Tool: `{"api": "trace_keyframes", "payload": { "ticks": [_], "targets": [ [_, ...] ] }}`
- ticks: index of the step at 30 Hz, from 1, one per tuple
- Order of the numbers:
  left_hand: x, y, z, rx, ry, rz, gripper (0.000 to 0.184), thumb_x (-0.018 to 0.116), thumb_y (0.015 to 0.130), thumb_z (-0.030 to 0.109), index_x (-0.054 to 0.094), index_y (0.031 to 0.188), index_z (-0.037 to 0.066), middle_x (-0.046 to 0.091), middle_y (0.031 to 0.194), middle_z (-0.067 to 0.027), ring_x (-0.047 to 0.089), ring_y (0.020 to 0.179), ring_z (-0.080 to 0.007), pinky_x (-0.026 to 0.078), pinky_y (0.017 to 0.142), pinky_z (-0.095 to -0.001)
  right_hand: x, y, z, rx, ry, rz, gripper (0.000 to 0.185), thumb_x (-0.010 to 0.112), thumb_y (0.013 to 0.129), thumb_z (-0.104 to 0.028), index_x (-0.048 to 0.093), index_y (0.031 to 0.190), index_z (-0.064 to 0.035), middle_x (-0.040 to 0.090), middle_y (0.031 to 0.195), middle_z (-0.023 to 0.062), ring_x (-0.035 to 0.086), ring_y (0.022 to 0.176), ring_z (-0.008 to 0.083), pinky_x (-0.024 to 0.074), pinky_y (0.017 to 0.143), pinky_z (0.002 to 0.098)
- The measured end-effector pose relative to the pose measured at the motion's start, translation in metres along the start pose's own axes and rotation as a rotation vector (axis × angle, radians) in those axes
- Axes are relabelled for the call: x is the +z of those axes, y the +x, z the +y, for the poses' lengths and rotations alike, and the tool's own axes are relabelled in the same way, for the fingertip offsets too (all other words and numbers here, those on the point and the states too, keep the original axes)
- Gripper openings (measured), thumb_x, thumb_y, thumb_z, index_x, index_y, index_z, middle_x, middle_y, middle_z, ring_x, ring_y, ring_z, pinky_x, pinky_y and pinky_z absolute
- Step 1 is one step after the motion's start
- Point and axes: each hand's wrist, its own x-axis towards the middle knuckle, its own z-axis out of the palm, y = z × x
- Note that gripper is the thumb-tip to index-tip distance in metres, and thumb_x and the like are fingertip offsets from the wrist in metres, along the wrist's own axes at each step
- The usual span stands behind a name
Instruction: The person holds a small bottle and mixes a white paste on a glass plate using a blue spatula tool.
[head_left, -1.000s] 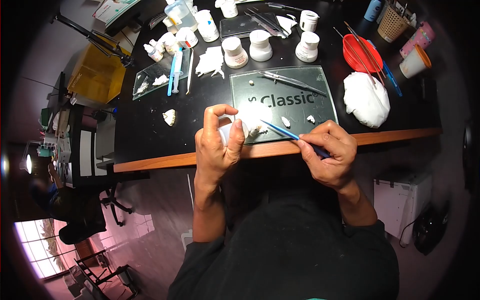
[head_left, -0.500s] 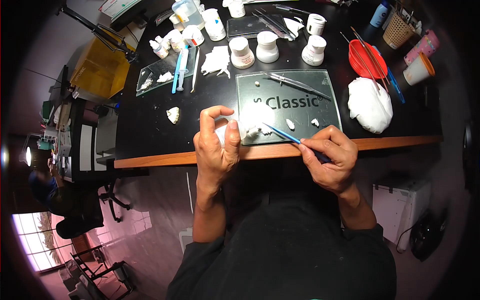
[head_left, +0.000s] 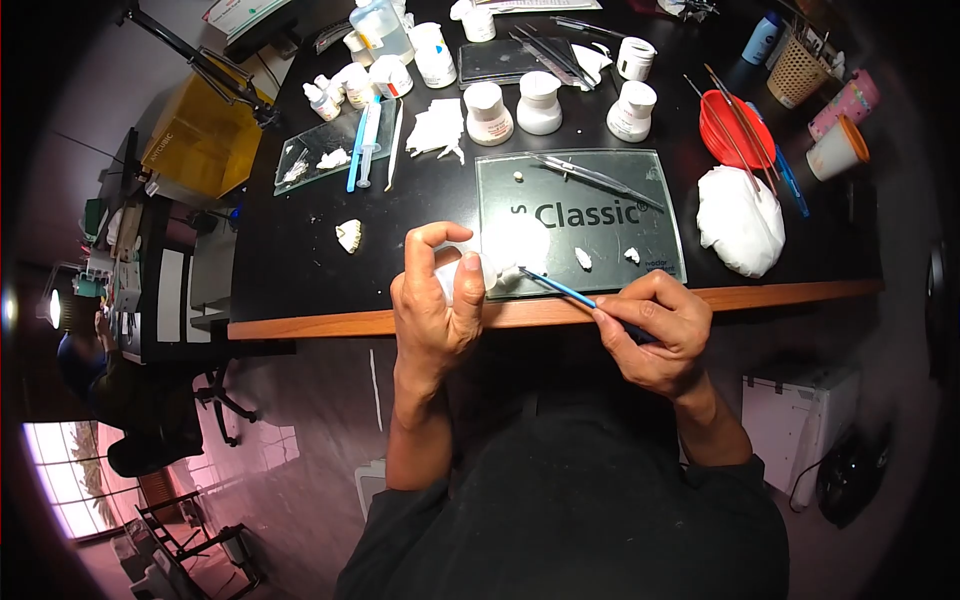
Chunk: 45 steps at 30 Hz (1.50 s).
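Note:
My left hand (head_left: 438, 292) is wrapped round a white jar (head_left: 452, 280) tipped on its side, its mouth end facing right; the fingers hide most of it. In my right hand (head_left: 660, 330), a slim blue tool (head_left: 565, 288) is pinched like a pen. Its tip sits close to some small white bits (head_left: 509, 274) by the jar's mouth; whether it touches them I cannot tell. Beneath the tip lies a glass slab (head_left: 590, 175) marked "Classic", bearing two white pieces (head_left: 584, 258) and metal tweezers (head_left: 600, 180). A bright glare covers the slab's left part.
White jars (head_left: 540, 103) line the slab's far side. A red bowl (head_left: 735, 130) with brushes and a white wrapped bundle (head_left: 740, 222) stand to the right. A tooth-shaped piece (head_left: 348, 236) and a syringe (head_left: 370, 140) lie left. The desk's wooden edge (head_left: 780, 293) runs nearest me.
The blue tool's tip has shifted left, closer to the jar's mouth. My left hand keeps its hold on the jar. The whole view has shifted slightly.

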Motion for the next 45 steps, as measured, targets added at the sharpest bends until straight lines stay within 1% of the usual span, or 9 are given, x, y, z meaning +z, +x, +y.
{"api": "trace_keyframes", "payload": {
  "ticks": [3,6,9,12,30,33,36,39,45],
  "targets": [
    [-0.0007,-0.0001,0.001,-0.008,0.004,-0.011,0.029,0.067,0.113,0.022,0.059,0.129,-0.001,0.071,0.083,-0.0138,0.072,0.07,-0.0216,0.055,0.066,-0.0347,-0.0007,0.0,-0.0016,0.021,-0.017,0.018,0.017,0.088,0.083,0.006,0.084,0.099,-0.001,0.07,0.081,0.0055,0.067,0.064,0.0147,0.0506,0.055,0.0292],
    [0.0009,0.0003,0.0016,0.023,0.02,-0.006,0.032,0.06,0.118,0.03,0.058,0.129,0.0,0.07,0.078,-0.0053,0.063,0.072,-0.0095,0.047,0.064,-0.028,0.0001,-0.0006,-0.0007,0.02,-0.026,0.019,0.017,0.088,0.083,0.006,0.084,0.098,-0.0008,0.069,0.081,0.0056,0.067,0.064,0.0148,0.0504,0.054,0.0295],
    [0.0011,0.0007,0.0023,0.022,0.016,-0.012,0.033,0.061,0.117,0.031,0.058,0.129,0.0,0.07,0.078,-0.0053,0.064,0.072,-0.0103,0.048,0.065,-0.0281,-0.0011,-0.0003,-0.0011,0.028,-0.023,0.006,0.016,0.088,0.084,0.006,0.084,0.098,-0.0005,0.069,0.081,0.006,0.067,0.064,0.0148,0.05,0.055,0.0293],
    [-0.0012,0.0012,0.0026,0.013,0.038,-0.043,0.031,0.067,0.113,0.024,0.059,0.129,0.0,0.074,0.082,-0.0143,0.076,0.072,-0.0241,0.057,0.067,-0.0356,-0.0012,-0.0006,-0.0018,0.056,-0.006,0.03,0.016,0.087,0.084,0.006,0.084,0.098,0.0,0.069,0.081,0.0067,0.067,0.065,0.015,0.0494,0.055,0.029],
    [0.0007,0.006,0.0039,0.029,0.102,-0.096,0.028,0.066,0.112,0.023,0.06,0.126,0.0,0.077,0.087,-0.019,0.082,0.078,-0.0326,0.06,0.069,-0.0387,-0.0036,0.0021,-0.0032,0.107,-0.03,0.057,0.011,0.086,0.085,0.005,0.083,0.095,0.0015,0.07,0.079,0.0079,0.066,0.062,0.0131,0.0478,0.053,0.0282],
    [0.0011,0.0061,0.005,0.02,0.092,-0.095,0.029,0.066,0.112,0.024,0.06,0.125,0.0,0.077,0.087,-0.0188,0.081,0.076,-0.0312,0.059,0.068,-0.0384,-0.0033,0.0017,-0.0031,0.118,-0.029,0.057,0.012,0.087,0.085,0.005,0.083,0.096,0.0017,0.07,0.079,0.0077,0.066,0.062,0.0132,0.0482,0.053,0.0282],
    [0.0009,0.0062,0.0053,0.018,0.068,-0.06,0.03,0.066,0.113,0.026,0.06,0.126,-0.001,0.075,0.084,-0.017,0.077,0.07,-0.0257,0.057,0.066,-0.0366,-0.0024,0.0015,-0.003,0.125,-0.035,0.06,0.013,0.087,0.084,0.005,0.083,0.096,0.0017,0.069,0.08,0.0076,0.066,0.063,0.0134,0.0482,0.053,0.0286],
    [0.0,0.0026,0.0042,-0.035,0.018,-0.003,0.03,0.061,0.118,0.032,0.061,0.124,0.002,0.068,0.083,-0.006,0.062,0.071,-0.0115,0.047,0.064,-0.0305,0.0008,0.0026,-0.0026,0.096,-0.048,0.048,0.013,0.086,0.085,0.006,0.083,0.097,0.0015,0.069,0.081,0.0074,0.066,0.063,0.0135,0.0478,0.053,0.0289],
    [-0.0019,0.0026,0.0042,-0.01,-0.006,0.023,0.03,0.058,0.118,0.032,0.061,0.125,0.002,0.066,0.079,-0.0032,0.059,0.072,-0.0093,0.045,0.065,-0.0294,-0.001,0.0029,-0.0042,0.076,-0.052,0.008,0.013,0.086,0.085,0.006,0.083,0.096,0.0013,0.069,0.082,0.0075,0.066,0.064,0.0136,0.0474,0.054,0.029]
  ]
}}
